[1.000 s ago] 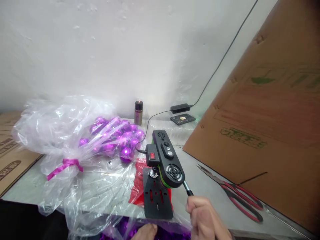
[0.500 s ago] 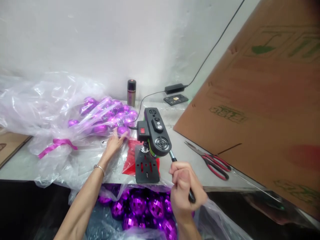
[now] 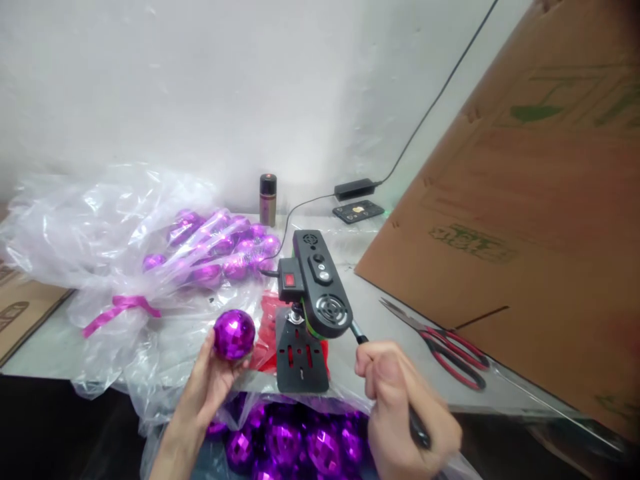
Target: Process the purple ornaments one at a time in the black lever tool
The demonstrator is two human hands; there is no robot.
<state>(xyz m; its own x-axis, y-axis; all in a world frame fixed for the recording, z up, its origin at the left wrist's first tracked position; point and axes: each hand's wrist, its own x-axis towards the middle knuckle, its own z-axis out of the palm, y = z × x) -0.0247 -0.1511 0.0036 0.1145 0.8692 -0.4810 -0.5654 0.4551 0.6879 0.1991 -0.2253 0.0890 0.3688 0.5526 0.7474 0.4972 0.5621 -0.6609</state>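
My left hand (image 3: 207, 387) holds up a shiny purple faceted ball (image 3: 234, 334) in its fingertips, just left of a black device (image 3: 317, 293) with a red switch on a small black stand (image 3: 301, 357). My right hand (image 3: 400, 403) is closed around a thin black-handled tool (image 3: 417, 430) whose metal tip points up to the underside of the device. Below the table edge, an open clear bag holds several more purple balls (image 3: 295, 443).
A tied clear bag (image 3: 100, 233) of purple balls with a pink ribbon (image 3: 117, 310) lies at the left. Red-handled scissors (image 3: 450, 347) lie at the right before a leaning cardboard sheet (image 3: 525, 213). A small canister (image 3: 267, 199), a power adapter (image 3: 356, 189) and a red packet (image 3: 267, 330) are on the table.
My left hand drew back from the tied bag towards me and now holds a purple ball up. My right hand stays closed on the tool.
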